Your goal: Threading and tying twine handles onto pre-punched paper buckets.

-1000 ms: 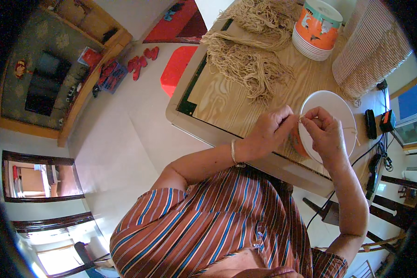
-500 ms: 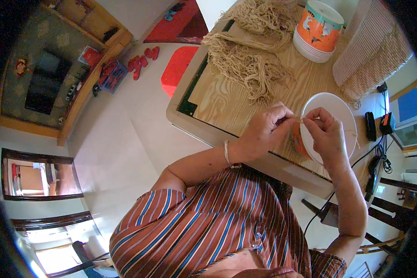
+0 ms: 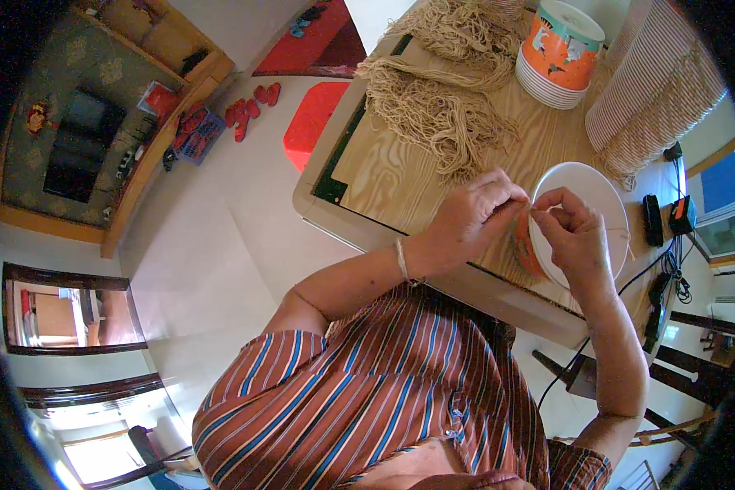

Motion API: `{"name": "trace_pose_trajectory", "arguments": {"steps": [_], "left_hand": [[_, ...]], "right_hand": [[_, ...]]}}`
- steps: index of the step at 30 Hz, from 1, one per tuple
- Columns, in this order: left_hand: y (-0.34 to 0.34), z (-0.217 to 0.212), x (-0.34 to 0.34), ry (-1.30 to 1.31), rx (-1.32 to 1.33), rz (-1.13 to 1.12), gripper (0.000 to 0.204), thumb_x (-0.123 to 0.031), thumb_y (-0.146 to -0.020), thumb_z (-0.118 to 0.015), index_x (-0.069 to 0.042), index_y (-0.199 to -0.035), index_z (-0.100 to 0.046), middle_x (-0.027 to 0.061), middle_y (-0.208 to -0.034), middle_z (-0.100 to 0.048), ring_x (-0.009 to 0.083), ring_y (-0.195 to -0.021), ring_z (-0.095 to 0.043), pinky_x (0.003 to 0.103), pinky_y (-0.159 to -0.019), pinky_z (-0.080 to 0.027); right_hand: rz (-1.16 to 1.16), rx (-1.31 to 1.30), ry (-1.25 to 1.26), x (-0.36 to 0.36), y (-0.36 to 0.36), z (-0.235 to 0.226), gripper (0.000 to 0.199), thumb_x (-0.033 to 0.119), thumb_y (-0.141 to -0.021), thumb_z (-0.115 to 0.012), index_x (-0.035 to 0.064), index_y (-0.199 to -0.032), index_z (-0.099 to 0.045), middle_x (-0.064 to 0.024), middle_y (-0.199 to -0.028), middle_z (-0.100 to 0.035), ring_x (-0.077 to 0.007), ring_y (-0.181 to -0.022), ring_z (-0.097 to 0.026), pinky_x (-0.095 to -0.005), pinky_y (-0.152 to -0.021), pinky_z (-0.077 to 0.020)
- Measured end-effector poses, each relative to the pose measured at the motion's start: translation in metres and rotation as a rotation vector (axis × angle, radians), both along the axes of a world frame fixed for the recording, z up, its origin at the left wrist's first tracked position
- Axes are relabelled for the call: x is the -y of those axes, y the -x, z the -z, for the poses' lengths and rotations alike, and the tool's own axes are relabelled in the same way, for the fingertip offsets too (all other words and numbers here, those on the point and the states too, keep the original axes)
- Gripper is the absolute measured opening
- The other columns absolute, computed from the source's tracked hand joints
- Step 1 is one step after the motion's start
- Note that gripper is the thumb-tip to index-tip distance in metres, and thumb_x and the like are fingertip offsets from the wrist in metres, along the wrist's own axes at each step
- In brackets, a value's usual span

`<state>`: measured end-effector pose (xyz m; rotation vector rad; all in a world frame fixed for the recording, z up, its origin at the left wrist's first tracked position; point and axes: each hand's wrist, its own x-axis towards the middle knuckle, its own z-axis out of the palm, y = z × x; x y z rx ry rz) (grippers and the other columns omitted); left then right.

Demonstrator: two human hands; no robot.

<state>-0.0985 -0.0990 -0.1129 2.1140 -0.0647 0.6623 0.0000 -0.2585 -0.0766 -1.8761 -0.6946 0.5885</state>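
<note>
Two hands, perhaps two yarn heaps

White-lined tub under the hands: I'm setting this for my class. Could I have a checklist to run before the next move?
1. Tub opening facing up: ok.
2. Left hand and right hand close together: ok, near the rim.
3. Grip on any strand: cannot tell, too small at the fingertips.
4. Tan strand clear of the tub: not ok, seen against its right side.
5. Twine heap untangled: not ok, loops jumbled.
</note>
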Motion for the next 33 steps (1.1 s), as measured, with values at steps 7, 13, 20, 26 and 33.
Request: {"name": "trace_pose_trajectory", "arguments": {"steps": [7, 13, 20, 26, 33], "left_hand": [[-0.006, 0.005, 0.000, -0.069, 0.109, 0.005, 0.012, -0.006, -0.085, -0.062, -0.003, -0.096, -0.060, 0.0121, -0.085, -0.058, 0.0288, -0.078, -0.060, 0.036, -0.068, -0.049], [-0.008, 0.006, 0.002, -0.077, 0.162, 0.005, 0.012, -0.003, -0.083, -0.063, -0.002, -0.095, -0.060, 0.0118, -0.085, -0.058, 0.0289, -0.077, -0.061, 0.036, -0.067, -0.050], [-0.007, 0.008, 0.006, 0.077, 0.045, -0.026, 0.009, -0.009, -0.086, -0.064, -0.004, -0.094, -0.064, 0.0092, -0.087, -0.061, 0.0242, -0.083, -0.062, 0.033, -0.073, -0.049], [-0.011, 0.014, 0.005, 0.179, 0.031, -0.007, 0.011, -0.010, -0.085, -0.067, -0.004, -0.094, -0.064, 0.0076, -0.088, -0.063, 0.0193, -0.084, -0.063, 0.030, -0.075, -0.049], [-0.013, 0.020, 0.005, 0.295, 0.017, 0.035, 0.011, -0.010, -0.086, -0.066, -0.004, -0.095, -0.064, 0.0043, -0.089, -0.063, 0.0142, -0.086, -0.061, 0.028, -0.078, -0.048]], "right_hand": [[-0.014, -0.051, 0.021, -0.001, 0.001, -0.005, 0.004, 0.008, -0.087, -0.063, 0.0062, -0.086, -0.060, 0.0062, -0.059, -0.049, -0.0015, -0.055, -0.040, -0.0218, -0.049, -0.0308], [0.001, -0.023, -0.009, -0.001, 0.001, -0.003, 0.004, 0.007, -0.087, -0.063, 0.0057, -0.086, -0.059, 0.0063, -0.060, -0.050, -0.0017, -0.055, -0.042, -0.0218, -0.049, -0.0315], [0.010, -0.039, -0.013, -0.002, -0.001, -0.001, 0.005, 0.005, -0.085, -0.064, 0.0038, -0.085, -0.059, 0.0031, -0.068, -0.058, -0.0024, -0.063, -0.051, -0.0204, -0.057, -0.0407], [0.024, -0.061, 0.004, -0.002, -0.002, -0.002, 0.005, 0.005, -0.085, -0.065, 0.0031, -0.085, -0.060, 0.0021, -0.070, -0.059, -0.0028, -0.066, -0.052, -0.0204, -0.059, -0.0422], [0.048, -0.150, 0.059, -0.001, -0.002, -0.005, 0.006, 0.010, -0.087, -0.065, 0.0053, -0.086, -0.061, 0.0039, -0.064, -0.057, -0.0028, -0.052, -0.045, -0.0216, -0.044, -0.0341]]}}
